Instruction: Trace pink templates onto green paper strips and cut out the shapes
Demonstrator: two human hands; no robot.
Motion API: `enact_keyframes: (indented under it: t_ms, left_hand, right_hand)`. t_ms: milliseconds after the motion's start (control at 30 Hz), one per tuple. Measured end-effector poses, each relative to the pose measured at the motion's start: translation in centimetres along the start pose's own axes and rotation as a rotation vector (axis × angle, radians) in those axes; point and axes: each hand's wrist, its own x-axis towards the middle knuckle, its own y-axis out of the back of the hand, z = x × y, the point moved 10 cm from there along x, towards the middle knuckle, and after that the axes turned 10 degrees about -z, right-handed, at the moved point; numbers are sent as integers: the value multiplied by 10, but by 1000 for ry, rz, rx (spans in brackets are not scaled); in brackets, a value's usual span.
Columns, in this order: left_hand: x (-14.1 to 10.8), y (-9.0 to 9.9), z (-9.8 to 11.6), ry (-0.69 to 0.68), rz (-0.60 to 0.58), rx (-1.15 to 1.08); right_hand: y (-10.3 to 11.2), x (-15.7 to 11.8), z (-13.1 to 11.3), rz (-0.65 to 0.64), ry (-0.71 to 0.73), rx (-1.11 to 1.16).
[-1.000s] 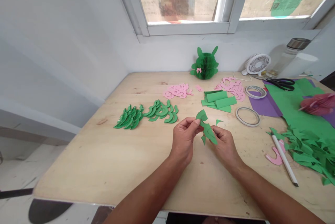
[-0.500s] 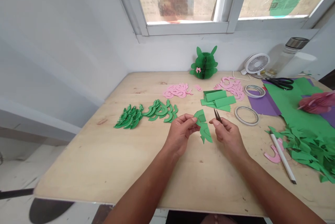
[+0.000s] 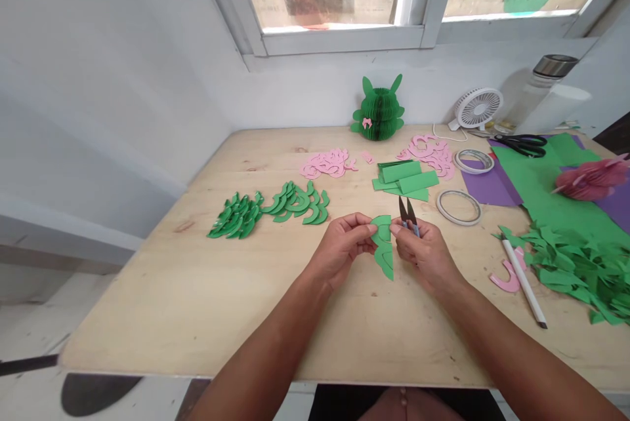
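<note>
Between thumb and fingers, my left hand (image 3: 348,240) pinches a partly cut piece of green paper (image 3: 384,257) with curved lines on it. My right hand (image 3: 424,249) is closed around small scissors (image 3: 408,211), their dark blades pointing up and slightly apart. The right thumb and fingertip also touch the paper's right edge. Left of my hands lie a pile of curved green cutouts (image 3: 300,201) and a second heap of green cutouts (image 3: 239,214). Folded green paper strips (image 3: 406,178) rest just beyond the scissors.
Pink paper cutouts (image 3: 327,163) and a green honeycomb paper figure (image 3: 378,113) are at the back. To the right are tape rolls (image 3: 459,208), a white pen (image 3: 524,283), green scraps (image 3: 581,270), black-handled scissors (image 3: 522,144), a small fan (image 3: 477,108) and a bottle (image 3: 529,93).
The green paper has turned more upright and its loose lower sliver no longer shows. My right hand has moved in to touch its edge, and the scissor blades now show spread apart.
</note>
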Motion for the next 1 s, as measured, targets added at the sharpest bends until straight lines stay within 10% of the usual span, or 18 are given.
enact_keyframes:
  t_ms: [1000]
  left_hand:
    - [-2,1,8,-55,64,278]
  right_hand:
    - [6,0,-7,49,51,-255]
